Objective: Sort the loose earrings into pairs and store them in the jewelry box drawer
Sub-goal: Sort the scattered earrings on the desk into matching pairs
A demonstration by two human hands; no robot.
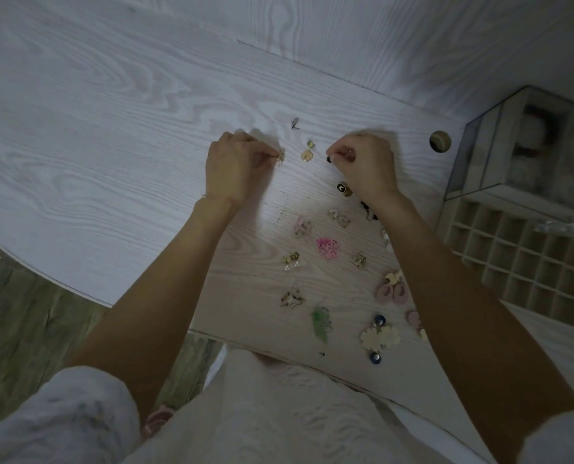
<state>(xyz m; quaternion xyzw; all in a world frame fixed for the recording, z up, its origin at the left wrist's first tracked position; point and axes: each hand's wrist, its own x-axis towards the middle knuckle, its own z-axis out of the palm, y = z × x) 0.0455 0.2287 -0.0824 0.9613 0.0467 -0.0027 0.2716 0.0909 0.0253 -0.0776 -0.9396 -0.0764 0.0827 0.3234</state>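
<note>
Several loose earrings lie on the white wood-grain table [111, 135]. My left hand [235, 165] pinches a small gold earring [280, 158] at its fingertips. A small black earring [329, 159] is pinched by my right hand [362, 165]. Between the hands lie a gold square earring [306, 155] and a small gold stud [310, 143]. Nearer to me are a pink flower pair [327, 248], a green leaf earring [320, 321], a cream flower earring [379, 336] and pink oval earrings [393, 291]. The jewelry box drawer [527, 259], with its grid of compartments, stands pulled out at the right.
The glass jewelry box [527, 145] stands at the far right behind the drawer. A round cable hole [440, 141] is in the table beside it. A tiny dark earring [295, 123] lies beyond the hands. The table's front edge runs just before my lap.
</note>
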